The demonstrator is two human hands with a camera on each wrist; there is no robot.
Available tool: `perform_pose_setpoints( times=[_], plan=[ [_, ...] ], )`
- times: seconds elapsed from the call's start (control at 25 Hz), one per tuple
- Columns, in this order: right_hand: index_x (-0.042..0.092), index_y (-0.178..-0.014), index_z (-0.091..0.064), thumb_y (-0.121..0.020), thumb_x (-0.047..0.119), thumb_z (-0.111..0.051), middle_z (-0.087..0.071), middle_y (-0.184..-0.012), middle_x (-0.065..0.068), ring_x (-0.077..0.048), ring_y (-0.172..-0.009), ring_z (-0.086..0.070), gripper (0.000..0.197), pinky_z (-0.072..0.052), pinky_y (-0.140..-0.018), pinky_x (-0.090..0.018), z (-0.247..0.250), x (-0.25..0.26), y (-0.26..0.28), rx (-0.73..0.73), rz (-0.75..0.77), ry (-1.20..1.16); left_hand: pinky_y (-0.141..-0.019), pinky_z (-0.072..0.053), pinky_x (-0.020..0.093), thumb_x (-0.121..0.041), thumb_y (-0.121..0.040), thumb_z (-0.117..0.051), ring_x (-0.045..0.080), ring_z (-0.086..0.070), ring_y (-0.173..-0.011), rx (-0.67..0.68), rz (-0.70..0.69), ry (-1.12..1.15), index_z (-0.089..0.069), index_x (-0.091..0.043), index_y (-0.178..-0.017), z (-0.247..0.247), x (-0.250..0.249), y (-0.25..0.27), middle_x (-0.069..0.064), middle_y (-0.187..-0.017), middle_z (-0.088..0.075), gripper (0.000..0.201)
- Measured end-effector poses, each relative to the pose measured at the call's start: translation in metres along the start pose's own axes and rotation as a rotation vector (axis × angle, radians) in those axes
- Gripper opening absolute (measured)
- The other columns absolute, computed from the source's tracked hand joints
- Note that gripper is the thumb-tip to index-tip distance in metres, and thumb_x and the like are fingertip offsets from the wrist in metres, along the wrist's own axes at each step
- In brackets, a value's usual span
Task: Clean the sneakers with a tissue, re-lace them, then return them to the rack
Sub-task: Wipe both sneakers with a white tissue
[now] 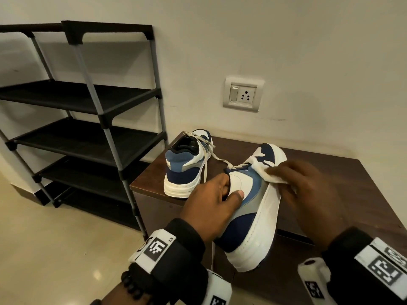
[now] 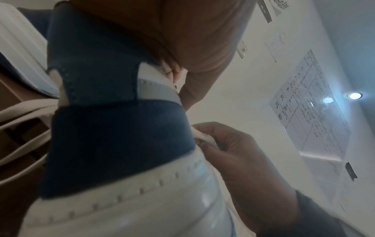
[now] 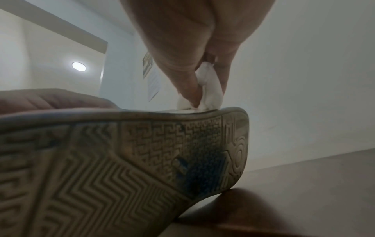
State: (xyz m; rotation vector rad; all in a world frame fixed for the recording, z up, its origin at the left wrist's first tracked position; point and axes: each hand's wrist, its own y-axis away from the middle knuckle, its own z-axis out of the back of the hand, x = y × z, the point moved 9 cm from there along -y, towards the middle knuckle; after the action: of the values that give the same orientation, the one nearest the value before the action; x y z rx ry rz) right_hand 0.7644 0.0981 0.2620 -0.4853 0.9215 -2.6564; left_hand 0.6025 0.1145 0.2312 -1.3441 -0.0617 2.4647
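Observation:
My left hand [image 1: 217, 202] grips a white, blue and navy sneaker [image 1: 255, 208] at its collar, thumb on the outer side, fingers inside the opening. The shoe is tilted on its side above the brown table [image 1: 343, 177], toe away from me. My right hand [image 1: 308, 192] pinches a crumpled white tissue [image 1: 272, 173] against the shoe's upper near the laces. In the right wrist view the tissue [image 3: 209, 94] sits between thumb and fingers over the patterned sole [image 3: 142, 152]. The second sneaker [image 1: 187, 164] stands upright on the table's far left, laces loose.
A black rack [image 1: 88, 111] with several bare shelves stands to the left of the table on the cream floor. A wall socket [image 1: 242, 94] is on the wall behind the table. A loose lace [image 1: 220, 160] runs between the two shoes.

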Motion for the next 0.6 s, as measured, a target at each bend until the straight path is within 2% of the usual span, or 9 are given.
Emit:
perform_pose_setpoints(
  times=[0.08, 0.2, 0.24, 0.36, 0.48, 0.6],
  plan=[
    [0.013, -0.106, -0.071, -0.081, 0.0, -0.066, -0.063, -0.098, -0.012, -0.03, -0.09, -0.058, 0.028, -0.046, -0.076, -0.033, 0.001, -0.018, -0.012, 0.004, -0.071, -0.06, -0.078, -0.052, 0.037, -0.034, -0.094, -0.054, 0.014, -0.056, -0.074, 0.012, -0.021, 0.007, -0.053, -0.019, -0.088, -0.002, 0.001, -0.001, -0.003, -0.076, -0.06, 0.016],
    [0.017, -0.104, -0.071, -0.088, 0.011, -0.059, -0.059, -0.095, -0.006, -0.016, -0.085, -0.054, 0.021, -0.048, -0.078, -0.033, -0.006, -0.055, -0.037, 0.053, -0.232, -0.146, -0.077, -0.051, 0.03, -0.037, -0.094, -0.053, 0.009, -0.056, -0.076, 0.007, -0.067, -0.041, -0.05, -0.022, -0.09, -0.006, -0.006, -0.001, -0.009, -0.08, -0.06, 0.015],
    [0.016, -0.102, -0.071, -0.087, 0.014, -0.06, -0.059, -0.095, -0.006, -0.015, -0.084, -0.055, 0.019, -0.047, -0.078, -0.031, -0.009, -0.06, -0.046, 0.072, -0.236, -0.137, -0.077, -0.051, 0.03, -0.038, -0.094, -0.052, 0.01, -0.058, -0.078, 0.002, -0.073, -0.048, -0.052, -0.022, -0.093, -0.006, -0.007, -0.001, -0.009, -0.083, -0.062, 0.016],
    [0.013, -0.104, -0.073, -0.084, 0.004, -0.063, -0.061, -0.095, -0.012, -0.029, -0.089, -0.059, 0.024, -0.041, -0.076, -0.026, -0.016, -0.058, -0.063, 0.116, -0.145, -0.002, -0.071, -0.047, 0.026, -0.037, -0.094, -0.053, 0.008, -0.055, -0.074, -0.003, -0.074, -0.052, -0.052, -0.024, -0.092, -0.005, -0.008, -0.002, -0.011, -0.077, -0.057, 0.014],
    [0.016, -0.108, -0.071, -0.086, 0.003, -0.062, -0.061, -0.097, -0.01, -0.028, -0.091, -0.058, 0.027, -0.042, -0.077, -0.028, -0.015, -0.057, -0.061, 0.173, -0.148, 0.01, -0.062, -0.039, 0.025, -0.038, -0.094, -0.052, 0.008, -0.046, -0.063, -0.005, -0.075, -0.094, -0.046, -0.027, -0.08, -0.007, -0.01, -0.002, -0.01, -0.065, -0.048, 0.019],
    [0.019, -0.11, -0.071, -0.087, 0.006, -0.062, -0.06, -0.096, -0.008, -0.027, -0.089, -0.058, 0.028, -0.045, -0.076, -0.031, -0.011, -0.049, -0.053, 0.179, -0.122, 0.008, -0.059, -0.035, 0.023, -0.041, -0.094, -0.051, 0.009, -0.044, -0.061, -0.009, -0.054, -0.145, -0.042, -0.029, -0.076, -0.01, -0.011, -0.002, -0.009, -0.063, -0.045, 0.023]
  ],
)
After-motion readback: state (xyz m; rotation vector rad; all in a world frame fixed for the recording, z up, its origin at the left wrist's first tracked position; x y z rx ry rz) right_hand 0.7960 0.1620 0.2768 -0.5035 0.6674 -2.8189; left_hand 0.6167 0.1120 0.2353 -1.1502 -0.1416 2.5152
